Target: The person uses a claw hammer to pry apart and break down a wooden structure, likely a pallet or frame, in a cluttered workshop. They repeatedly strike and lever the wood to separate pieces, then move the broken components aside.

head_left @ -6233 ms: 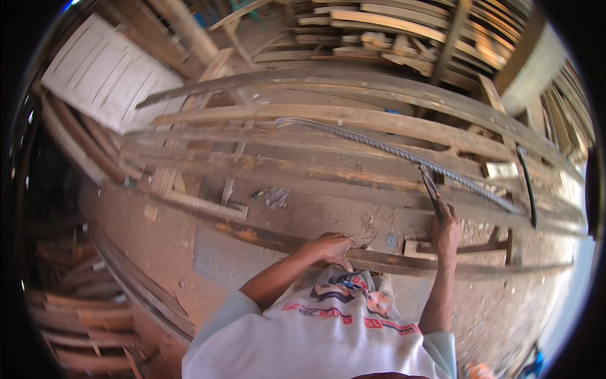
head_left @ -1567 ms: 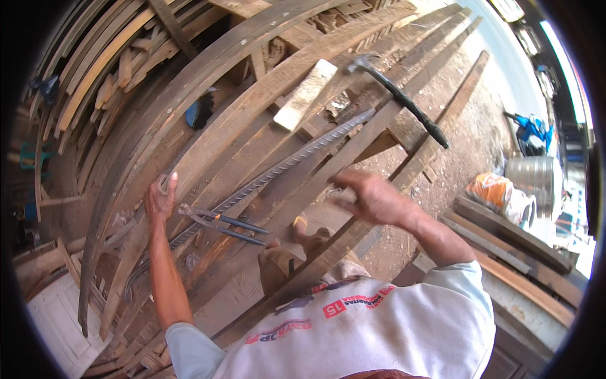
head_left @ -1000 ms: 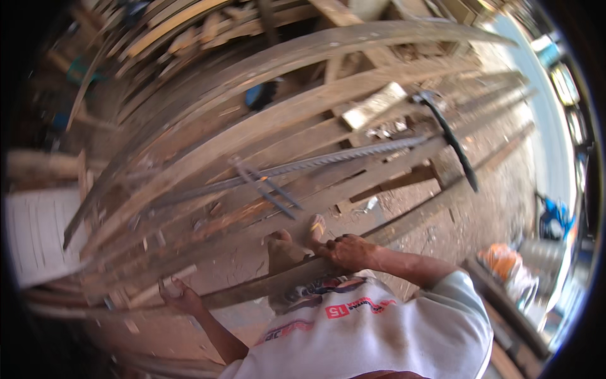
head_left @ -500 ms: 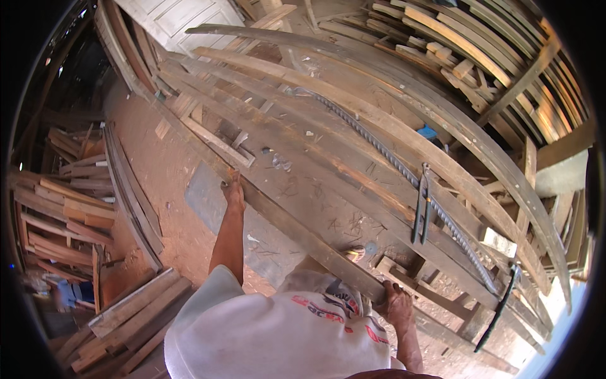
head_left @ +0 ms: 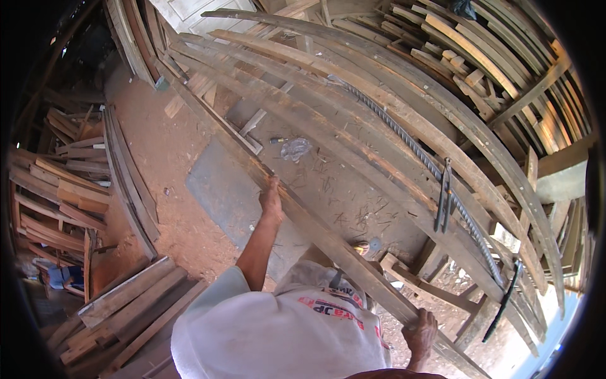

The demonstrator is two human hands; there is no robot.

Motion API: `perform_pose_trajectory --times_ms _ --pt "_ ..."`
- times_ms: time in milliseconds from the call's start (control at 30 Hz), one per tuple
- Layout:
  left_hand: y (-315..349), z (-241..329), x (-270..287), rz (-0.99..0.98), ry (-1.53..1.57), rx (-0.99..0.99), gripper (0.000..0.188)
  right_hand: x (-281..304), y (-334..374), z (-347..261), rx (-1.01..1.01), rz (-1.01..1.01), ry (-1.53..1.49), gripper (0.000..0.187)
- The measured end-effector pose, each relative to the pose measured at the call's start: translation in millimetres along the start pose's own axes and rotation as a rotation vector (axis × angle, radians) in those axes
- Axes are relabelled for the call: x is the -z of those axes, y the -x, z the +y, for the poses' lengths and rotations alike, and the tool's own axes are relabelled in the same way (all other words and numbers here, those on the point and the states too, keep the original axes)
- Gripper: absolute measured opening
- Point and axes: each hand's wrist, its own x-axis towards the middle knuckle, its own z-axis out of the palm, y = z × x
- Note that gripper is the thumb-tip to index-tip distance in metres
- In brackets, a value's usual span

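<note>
While both hands, left hand [head_left: 271, 201] and right hand [head_left: 421, 328], grip the long plank [head_left: 328, 240] lying across the tabletop [head_left: 341, 189], it could slip and knock the pliers [head_left: 443, 203].

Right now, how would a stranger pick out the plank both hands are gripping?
Start at the stack of curved wooden beams. The long weathered wooden plank runs along its near edge, held by the left hand and right hand. It alone is straight and being gripped.

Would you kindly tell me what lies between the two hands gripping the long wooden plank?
In the head view, only the long wooden plank itself spans from the left hand to the right hand; nothing rests on that stretch.
</note>
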Motion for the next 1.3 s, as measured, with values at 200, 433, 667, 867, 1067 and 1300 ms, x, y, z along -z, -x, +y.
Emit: perform_pose_trajectory --times_ms 200,433,667,867,1067,1300 --pt "88 -38 -10 -0.094 -0.044 -0.031 0.061 -5 45 82 -0.115 0.110 0.064 0.053" --pt "170 -52 -60 -0.297 0.096 0.066 0.053 15 91 141 -0.185 0.412 0.132 0.062" --pt "211 -29 -97 -0.386 0.103 -0.006 0.063 65 52 168 -0.182 0.410 0.152 0.049" --pt "217 -6 -144 -0.433 -0.027 0.003 0.076 118 14 174 -0.317 0.319 0.085 0.054" --pt "198 0 -211 -0.585 0.013 -0.064 0.070 157 -38 196 -0.262 0.441 0.135 0.068" --pt "148 -1 -327 -0.660 0.026 -0.050 0.073 197 -135 229 -0.257 0.449 0.163 0.072"
